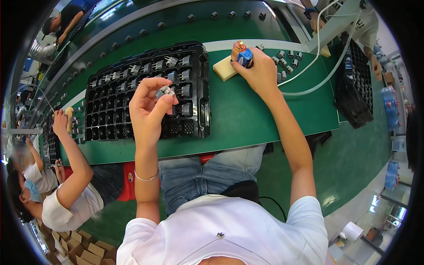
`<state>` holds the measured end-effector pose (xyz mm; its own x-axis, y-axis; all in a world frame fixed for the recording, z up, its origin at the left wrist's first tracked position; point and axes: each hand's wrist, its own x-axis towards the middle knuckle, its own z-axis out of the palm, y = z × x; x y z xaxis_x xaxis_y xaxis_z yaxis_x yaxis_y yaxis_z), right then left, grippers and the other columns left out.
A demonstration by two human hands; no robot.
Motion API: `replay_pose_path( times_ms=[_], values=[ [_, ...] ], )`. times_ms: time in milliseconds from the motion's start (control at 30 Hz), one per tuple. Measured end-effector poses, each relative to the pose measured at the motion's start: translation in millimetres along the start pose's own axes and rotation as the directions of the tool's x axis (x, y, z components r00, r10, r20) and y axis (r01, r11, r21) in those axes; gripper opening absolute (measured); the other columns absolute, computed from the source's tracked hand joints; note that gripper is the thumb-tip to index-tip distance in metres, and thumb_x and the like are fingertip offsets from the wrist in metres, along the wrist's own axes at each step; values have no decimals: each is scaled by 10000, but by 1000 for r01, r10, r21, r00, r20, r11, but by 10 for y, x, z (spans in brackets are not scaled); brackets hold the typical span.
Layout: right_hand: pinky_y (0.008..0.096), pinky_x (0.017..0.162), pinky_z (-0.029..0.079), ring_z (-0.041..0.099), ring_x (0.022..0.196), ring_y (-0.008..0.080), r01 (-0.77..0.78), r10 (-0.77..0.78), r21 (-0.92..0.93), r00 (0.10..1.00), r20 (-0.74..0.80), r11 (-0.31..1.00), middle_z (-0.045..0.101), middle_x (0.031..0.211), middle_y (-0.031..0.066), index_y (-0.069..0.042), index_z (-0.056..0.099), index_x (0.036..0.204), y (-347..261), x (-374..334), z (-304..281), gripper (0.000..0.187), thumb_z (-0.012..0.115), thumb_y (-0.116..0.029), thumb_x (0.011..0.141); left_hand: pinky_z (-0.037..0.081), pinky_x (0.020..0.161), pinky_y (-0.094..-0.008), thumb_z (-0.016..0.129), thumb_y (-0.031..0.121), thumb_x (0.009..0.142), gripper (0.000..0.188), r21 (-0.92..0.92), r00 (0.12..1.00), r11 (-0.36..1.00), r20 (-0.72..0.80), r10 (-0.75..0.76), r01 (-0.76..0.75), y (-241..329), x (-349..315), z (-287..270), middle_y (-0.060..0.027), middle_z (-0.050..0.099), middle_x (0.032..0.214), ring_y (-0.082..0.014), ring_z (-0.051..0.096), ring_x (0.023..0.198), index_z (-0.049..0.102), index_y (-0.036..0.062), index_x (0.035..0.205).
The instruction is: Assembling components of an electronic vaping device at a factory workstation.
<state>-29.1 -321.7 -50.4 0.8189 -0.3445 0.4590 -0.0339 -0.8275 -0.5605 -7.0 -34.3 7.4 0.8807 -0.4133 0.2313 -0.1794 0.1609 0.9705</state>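
Observation:
My left hand point(149, 108) is closed, pinching a small grey component with a metal shaft point(165, 91) between thumb and fingers. It is above the right part of a black compartment tray point(106, 106), where several similar components with thin pins sit in the cells. My right hand point(257, 72) is closed around a small blue object with an orange, copper-coloured top point(244, 56); its exact kind is unclear. That hand is beside a pale yellow foam-like block point(224, 69) lying on the green table point(247, 115).
Several loose components point(289, 69) lie right of my right hand, near a clear hose point(311, 90). Stacked black trays point(353, 95) stand at the right edge. A green conveyor point(176, 31) carries components behind. Co-workers sit at left and stand at upper right.

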Motion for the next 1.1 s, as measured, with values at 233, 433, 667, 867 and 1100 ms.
replay_pose_path(
  times_ms=[233, 433, 667, 867, 1100],
  values=[
    [413, 687, 524, 659, 773, 337, -21, 21, 21, 1000, 9, 1000, 679, 888, 122, -36, 673, 939, 0, 2, 0, 372, 772, -317, 717, 455, 582, -188, 643, 4, 866, 249, 4, 1000, 1000, 14, 6, -6, -10, 8, 8, -106, 647, 1018, -89, 623, 748, 606, -30, 1110],
    [375, 666, 517, 656, 710, 298, 5, -4, 23, 1000, -17, 1000, 672, 824, 124, -45, 694, 975, 47, 21, 22, 390, 798, -315, 712, 456, 584, -187, 646, 6, 867, 243, -2, 1000, 1000, 19, 5, -5, -4, 21, 14, -108, 646, 1021, -87, 622, 751, 610, -31, 1104],
    [393, 677, 513, 657, 707, 319, -64, 58, 71, 994, 89, 995, 681, 798, 136, -40, 686, 952, 76, 240, 101, 393, 773, -325, 696, 411, 566, -174, 652, 52, 898, 242, -3, 1000, 1000, 3, -8, 9, 24, 12, -14, -31, 632, 924, -43, 543, 681, 633, -2, 1133],
    [439, 756, 541, 682, 821, 365, -161, 154, 48, 979, 131, 986, 714, 866, 153, -100, 726, 917, 478, 1082, 503, 362, 763, -354, 662, 332, 539, -189, 606, 145, 957, 267, -29, 1000, 1000, -1, 6, -6, 55, 70, 5, 36, 526, 712, -31, 444, 619, 649, 17, 1187],
    [443, 782, 550, 693, 858, 356, -145, 157, -168, 985, 65, 975, 716, 894, 164, -107, 734, 897, 553, 1418, 854, 361, 781, -378, 663, 386, 538, -182, 609, 92, 928, 306, -121, 998, 991, 52, -43, 50, 219, 127, 1, -47, 657, 826, -41, 505, 640, 620, -2, 1219]
  ],
)
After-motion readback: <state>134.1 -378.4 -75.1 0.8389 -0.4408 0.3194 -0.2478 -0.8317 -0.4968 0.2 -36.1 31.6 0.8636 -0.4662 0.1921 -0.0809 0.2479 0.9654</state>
